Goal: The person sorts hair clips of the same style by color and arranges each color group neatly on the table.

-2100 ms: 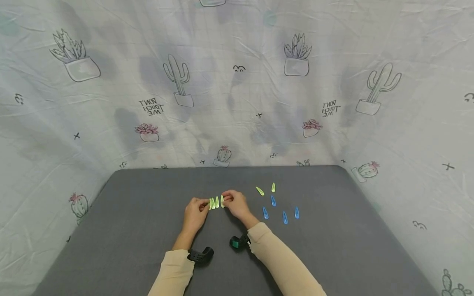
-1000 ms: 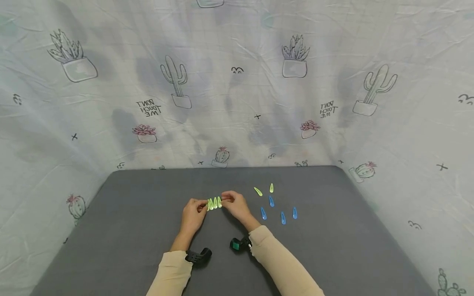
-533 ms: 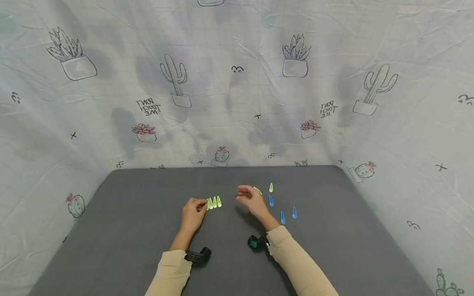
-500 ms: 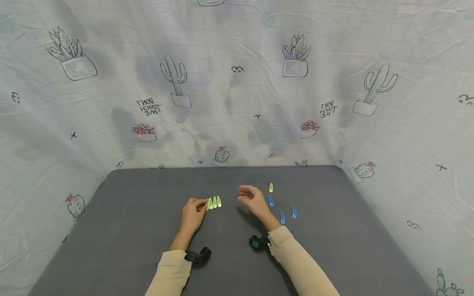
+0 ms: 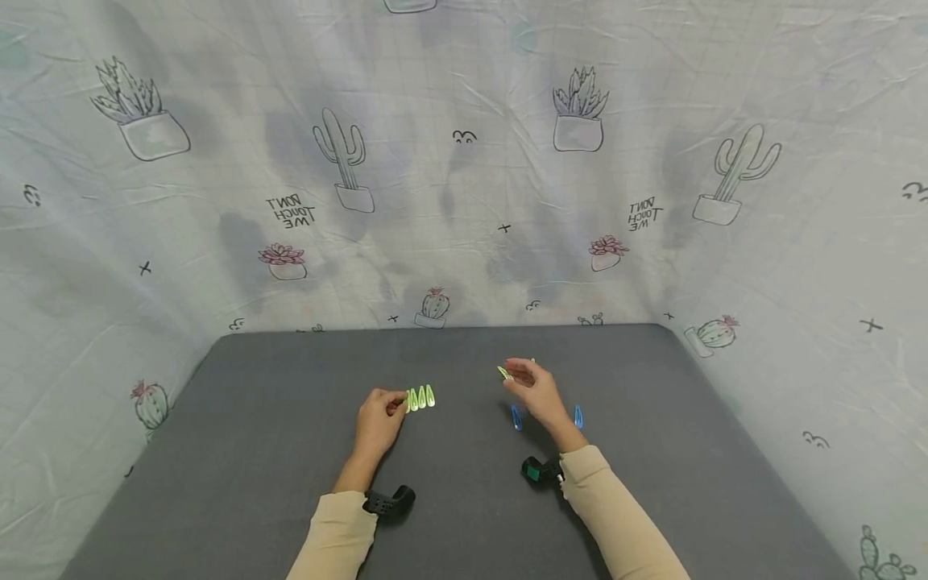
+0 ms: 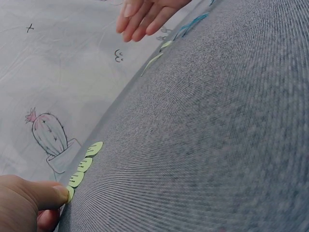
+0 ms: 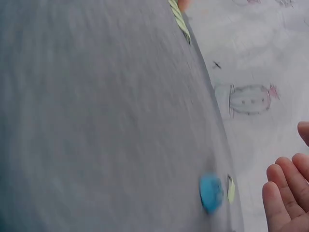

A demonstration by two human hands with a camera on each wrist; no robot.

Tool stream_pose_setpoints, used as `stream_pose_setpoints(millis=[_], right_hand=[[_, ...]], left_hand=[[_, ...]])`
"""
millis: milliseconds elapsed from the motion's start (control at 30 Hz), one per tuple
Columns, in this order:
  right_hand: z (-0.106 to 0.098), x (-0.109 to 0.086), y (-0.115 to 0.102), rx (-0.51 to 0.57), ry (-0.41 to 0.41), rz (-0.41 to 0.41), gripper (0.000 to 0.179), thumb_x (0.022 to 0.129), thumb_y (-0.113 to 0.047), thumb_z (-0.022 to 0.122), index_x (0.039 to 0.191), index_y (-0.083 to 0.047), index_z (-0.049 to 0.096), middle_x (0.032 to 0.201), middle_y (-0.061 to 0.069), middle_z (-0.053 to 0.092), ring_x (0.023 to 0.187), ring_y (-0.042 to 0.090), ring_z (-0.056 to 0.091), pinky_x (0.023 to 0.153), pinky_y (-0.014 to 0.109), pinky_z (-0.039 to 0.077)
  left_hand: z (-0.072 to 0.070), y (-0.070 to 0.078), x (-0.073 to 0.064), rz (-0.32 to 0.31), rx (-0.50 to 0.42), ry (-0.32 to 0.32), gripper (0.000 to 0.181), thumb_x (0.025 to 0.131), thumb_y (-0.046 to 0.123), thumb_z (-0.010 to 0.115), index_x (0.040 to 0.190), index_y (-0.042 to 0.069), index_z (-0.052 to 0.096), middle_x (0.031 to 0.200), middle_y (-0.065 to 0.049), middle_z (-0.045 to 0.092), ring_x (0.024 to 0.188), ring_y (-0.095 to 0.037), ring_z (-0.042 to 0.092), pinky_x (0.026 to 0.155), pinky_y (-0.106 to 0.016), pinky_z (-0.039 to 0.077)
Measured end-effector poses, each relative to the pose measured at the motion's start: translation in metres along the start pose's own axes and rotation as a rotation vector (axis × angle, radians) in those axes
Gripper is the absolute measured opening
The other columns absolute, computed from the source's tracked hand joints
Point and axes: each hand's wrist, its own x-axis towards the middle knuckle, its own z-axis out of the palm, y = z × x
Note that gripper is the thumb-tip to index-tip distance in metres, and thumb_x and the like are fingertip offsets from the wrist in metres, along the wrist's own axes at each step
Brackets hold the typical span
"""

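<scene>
The left hand (image 5: 380, 419) pinches the leftmost of 4 glossy yellow-green teardrop-shaped hair clips (image 5: 422, 397) in a row. Right of this row come 1 matching clip (image 5: 503, 372), 1 blue teardrop-shaped clip (image 5: 516, 417) and the right hand (image 5: 538, 391), thumb apart from straight fingers.

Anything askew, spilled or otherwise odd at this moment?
Mildly: one yellow-green clip beside the right hand slants, unlike the near-parallel row of clips at the left hand. The lettering on the backdrop also looks flipped. Nothing appears spilled or damaged.
</scene>
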Motion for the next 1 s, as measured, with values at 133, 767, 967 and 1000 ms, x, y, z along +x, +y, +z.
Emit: stream_pose_setpoints(millis=[133,767,967,1000], right_hand=[[-0.011,0.006,0.024,-0.015,0.066,0.028,0.044,0.090,-0.005,0.063,0.130,0.008,0.050,0.130,0.026,0.053,0.121,0.039,0.051,0.102,0.046,0.041],[-0.026,0.021,0.040,-0.127,0.313,0.212,0.038,0.084,-0.003,0.066,0.120,0.007,0.058,0.119,0.025,0.061,0.111,0.036,0.060,0.092,0.044,0.049],[-0.026,0.027,0.040,-0.192,0.287,0.295,0.040,0.084,-0.005,0.064,0.121,0.009,0.057,0.117,0.027,0.060,0.109,0.038,0.058,0.090,0.045,0.048],[-0.026,0.028,0.040,-0.202,0.282,0.309,0.041,0.084,-0.006,0.064,0.121,0.008,0.057,0.117,0.026,0.061,0.109,0.037,0.058,0.090,0.045,0.048]], left_hand=[[0.000,0.000,0.000,0.012,0.005,0.005,0.017,0.084,0.006,0.069,0.100,0.004,0.073,0.088,-0.009,0.057,0.075,-0.020,0.057,0.069,-0.036,0.048],[0.001,0.000,-0.002,0.010,-0.008,0.008,0.017,0.084,0.006,0.069,0.100,0.004,0.073,0.089,-0.010,0.058,0.077,-0.021,0.058,0.070,-0.037,0.049],[0.001,-0.001,-0.001,-0.014,-0.009,-0.005,0.018,0.084,0.007,0.068,0.102,0.005,0.073,0.091,-0.010,0.058,0.079,-0.020,0.058,0.072,-0.036,0.049],[0.001,0.000,-0.001,-0.021,-0.015,-0.007,0.018,0.084,0.007,0.069,0.102,0.005,0.073,0.091,-0.009,0.058,0.079,-0.020,0.058,0.072,-0.036,0.048]])
